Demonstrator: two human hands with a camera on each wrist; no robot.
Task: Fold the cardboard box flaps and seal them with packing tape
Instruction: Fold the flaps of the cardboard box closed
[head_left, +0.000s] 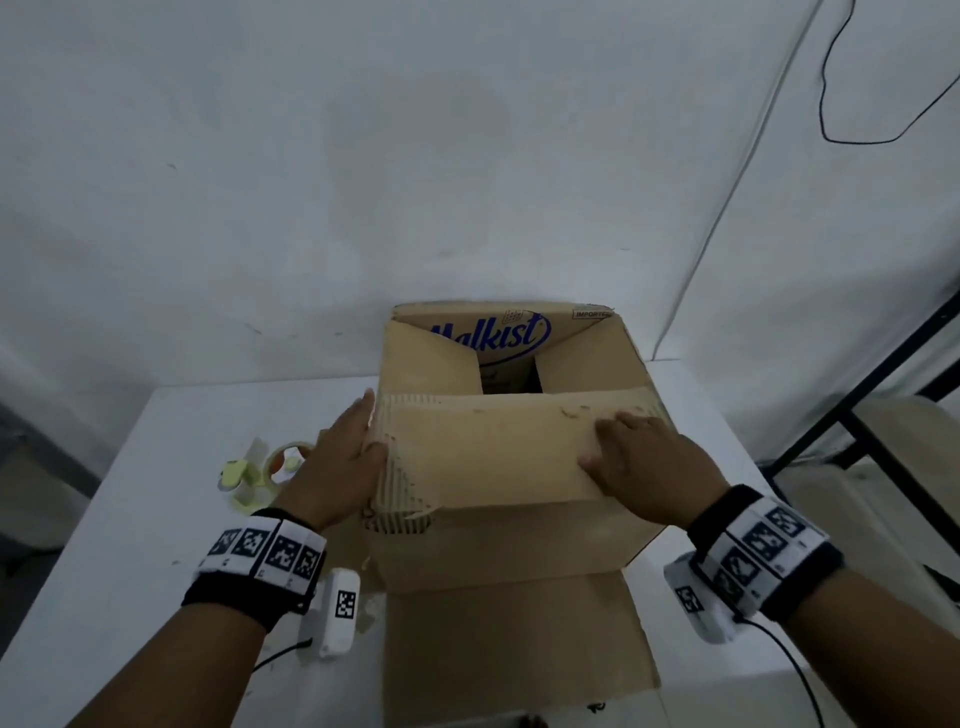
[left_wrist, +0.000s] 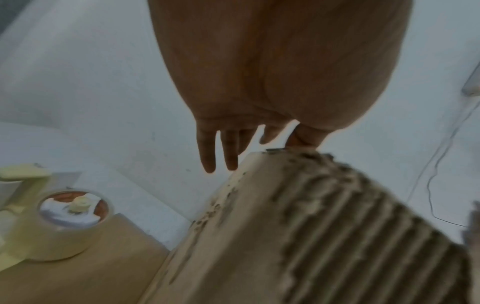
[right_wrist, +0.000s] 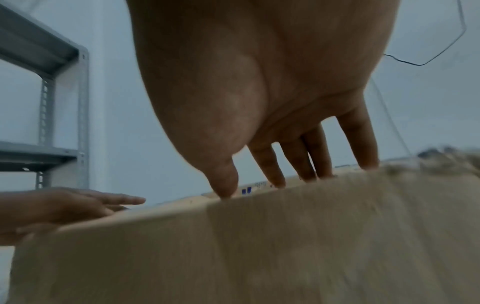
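Observation:
A brown cardboard box stands on the white table. Its near flap is folded down over the opening, with torn, ribbed edges. My left hand is at the flap's left end, fingers straight along the box side and thumb on the flap's corner. My right hand lies flat on the flap's right part, its spread fingertips pressing the cardboard. The far flap, printed in blue, still tilts up. Both side flaps are folded in. A roll of packing tape lies left of the box.
Yellowish tape scraps lie beside the roll. A flat cardboard sheet sits under the box at the near edge. A metal shelf frame stands to the right, a rack to the left. A black cable hangs on the wall.

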